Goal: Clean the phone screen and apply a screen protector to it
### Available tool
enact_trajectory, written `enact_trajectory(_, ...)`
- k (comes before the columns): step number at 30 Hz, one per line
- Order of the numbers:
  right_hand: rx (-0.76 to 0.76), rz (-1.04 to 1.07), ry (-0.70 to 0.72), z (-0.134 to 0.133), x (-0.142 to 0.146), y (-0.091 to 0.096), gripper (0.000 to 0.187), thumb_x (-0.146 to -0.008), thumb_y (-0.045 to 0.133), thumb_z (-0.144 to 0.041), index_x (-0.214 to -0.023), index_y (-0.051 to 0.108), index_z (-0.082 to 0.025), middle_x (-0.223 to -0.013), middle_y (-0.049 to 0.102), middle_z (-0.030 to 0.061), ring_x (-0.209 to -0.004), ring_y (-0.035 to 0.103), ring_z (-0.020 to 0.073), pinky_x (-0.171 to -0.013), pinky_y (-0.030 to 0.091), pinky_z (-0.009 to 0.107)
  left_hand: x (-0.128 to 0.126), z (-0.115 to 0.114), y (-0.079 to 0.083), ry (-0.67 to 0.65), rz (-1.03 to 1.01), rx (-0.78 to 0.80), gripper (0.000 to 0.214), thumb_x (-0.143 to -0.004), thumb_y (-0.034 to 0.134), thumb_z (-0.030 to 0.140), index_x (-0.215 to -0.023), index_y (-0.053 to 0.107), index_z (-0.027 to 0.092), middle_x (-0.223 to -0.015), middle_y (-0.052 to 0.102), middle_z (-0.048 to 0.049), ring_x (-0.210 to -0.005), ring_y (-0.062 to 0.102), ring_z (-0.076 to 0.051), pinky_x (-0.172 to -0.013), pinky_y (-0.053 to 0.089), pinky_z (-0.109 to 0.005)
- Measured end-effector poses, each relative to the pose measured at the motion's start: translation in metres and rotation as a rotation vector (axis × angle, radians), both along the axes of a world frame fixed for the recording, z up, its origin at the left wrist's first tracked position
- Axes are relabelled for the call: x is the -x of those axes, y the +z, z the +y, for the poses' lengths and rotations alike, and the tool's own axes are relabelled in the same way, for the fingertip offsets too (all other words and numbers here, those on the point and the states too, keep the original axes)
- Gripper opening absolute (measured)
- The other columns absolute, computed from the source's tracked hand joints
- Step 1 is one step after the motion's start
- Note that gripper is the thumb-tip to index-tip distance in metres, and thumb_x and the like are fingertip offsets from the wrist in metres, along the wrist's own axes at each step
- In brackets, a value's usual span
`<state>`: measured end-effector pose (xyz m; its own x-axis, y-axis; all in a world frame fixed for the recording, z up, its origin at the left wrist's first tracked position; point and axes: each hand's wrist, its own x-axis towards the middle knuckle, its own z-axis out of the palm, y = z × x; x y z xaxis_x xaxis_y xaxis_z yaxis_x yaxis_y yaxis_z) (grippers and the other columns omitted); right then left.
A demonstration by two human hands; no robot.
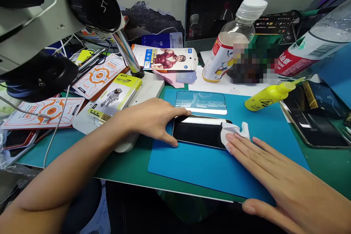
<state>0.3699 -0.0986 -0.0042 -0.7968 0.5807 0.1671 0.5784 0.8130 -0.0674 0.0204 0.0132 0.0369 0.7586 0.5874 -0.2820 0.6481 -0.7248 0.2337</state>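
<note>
A black smartphone (200,131) lies face up on a blue mat (186,166). My left hand (153,120) grips its left end between thumb and forefinger, one at each long edge. At the right end, my right hand (274,168) holds a crumpled white tissue (233,131) against the screen under its outstretched fingertips, the thumb spread wide. Just behind the phone is a clear glass panel (201,102) with reflections on it. A yellow squeeze bottle (267,97) with a thin nozzle lies tilted at the mat's far right.
A microscope (93,3) overhangs the left side, its base (153,84) beside my left wrist. Battery and screen boxes (116,93) pile up there. Two plastic bottles, one a drink bottle (225,51), stand at the back. Another phone (315,124) lies on the right.
</note>
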Motion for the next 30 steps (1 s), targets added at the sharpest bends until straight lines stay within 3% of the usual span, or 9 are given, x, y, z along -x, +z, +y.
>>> enact_trajectory(6,0.029,0.005,-0.051,-0.014,-0.004,-0.01,0.088,-0.105,0.056,-0.056,-0.178,0.024,-0.019,-0.173,0.049,0.012,-0.146,0.063,0.0403,-0.114,0.059,0.059,0.002,0.005,-0.006,0.02,-0.06,0.045,0.085,-0.082,0.089,0.068,-0.151,0.062,0.026,-0.076,0.069,0.0028,-0.068,0.066,-0.022,-0.061,0.035,-0.029)
enact_trajectory(12,-0.106,-0.018,-0.002,-0.002,0.011,-0.001,0.086,-0.111,0.042,-0.056,-0.178,0.013,-0.011,-0.162,0.061,0.0174,-0.134,0.072,0.0387,-0.103,0.063,0.057,0.001,0.007,-0.009,-0.001,-0.064,-0.003,0.089,-0.077,0.091,0.073,-0.149,0.066,0.026,-0.077,0.073,0.001,-0.066,0.067,-0.021,-0.06,0.032,-0.028)
enact_trajectory(16,-0.153,-0.062,0.024,0.0,0.028,-0.003,0.092,-0.111,0.042,-0.061,-0.177,0.013,-0.005,-0.163,0.058,0.0222,-0.139,0.069,0.0393,-0.105,0.062,0.058,0.001,0.007,-0.008,-0.007,-0.063,-0.017,0.092,-0.076,0.09,0.075,-0.149,0.067,0.024,-0.079,0.076,-0.0008,-0.068,0.069,-0.022,-0.059,0.032,-0.028)
enact_trajectory(19,-0.136,-0.051,0.033,0.0,0.042,-0.005,0.098,-0.108,0.047,-0.067,-0.175,0.019,-0.002,-0.166,0.054,0.0248,-0.145,0.065,0.038,-0.109,0.061,0.055,0.001,0.007,-0.009,-0.009,-0.077,-0.021,0.091,-0.075,0.091,0.074,-0.146,0.068,0.022,-0.077,0.076,-0.0003,-0.068,0.07,-0.022,-0.059,0.033,-0.029)
enact_trajectory(25,-0.071,-0.053,0.082,0.006,0.078,-0.003,0.104,-0.098,0.057,-0.079,-0.16,0.05,0.004,-0.167,0.049,0.0311,-0.148,0.061,0.0406,-0.111,0.061,0.052,0.001,0.006,-0.011,-0.001,-0.086,-0.002,0.09,-0.075,0.092,0.073,-0.145,0.065,0.022,-0.078,0.073,0.0015,-0.068,0.069,-0.021,-0.06,0.034,-0.027)
enact_trajectory(30,-0.103,-0.044,0.128,0.014,0.104,-0.003,0.107,-0.1,0.043,-0.085,-0.153,0.058,0.007,-0.161,0.055,0.0319,-0.144,0.064,0.0408,-0.111,0.061,0.052,0.001,0.005,-0.011,0.027,-0.071,0.055,0.099,-0.072,0.088,0.082,-0.144,0.06,0.021,-0.083,0.074,-0.0004,-0.072,0.07,-0.023,-0.062,0.035,-0.027)
